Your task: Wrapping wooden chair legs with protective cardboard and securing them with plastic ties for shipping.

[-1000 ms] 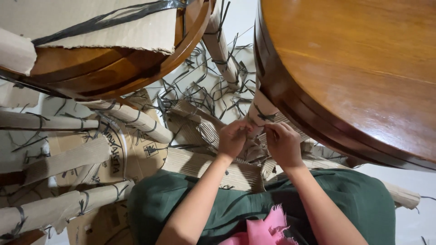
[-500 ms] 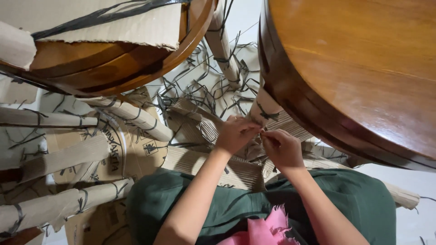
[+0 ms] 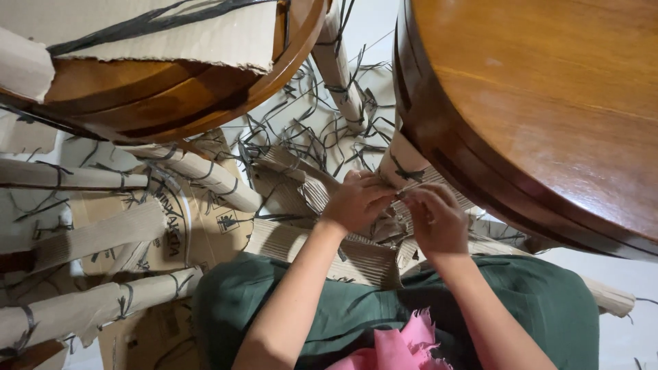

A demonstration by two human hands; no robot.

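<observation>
My left hand (image 3: 356,202) and my right hand (image 3: 435,220) meet fingertip to fingertip at the foot of a table leg wrapped in corrugated cardboard (image 3: 396,163). Both hands have their fingers curled and pinched on the loose corrugated cardboard wrap (image 3: 322,195) around that leg. A thin pale sliver shows between the fingertips; I cannot tell what it is. The leg belongs to a round brown wooden table (image 3: 548,103) at the right. My lap is covered by green cloth (image 3: 384,308), with a scrap of pink fabric (image 3: 397,346) on it.
A second round wooden table (image 3: 171,96) stands upper left with a cardboard sheet (image 3: 157,27) on top. Several cardboard-wrapped legs (image 3: 205,175) lie at the left on flattened boxes. Cut black plastic straps (image 3: 308,137) litter the white floor, and another wrapped leg (image 3: 339,72) stands beyond.
Both hands stay at the same wrapped leg. The fingers have shifted slightly against the cardboard, and the view has drifted a little.
</observation>
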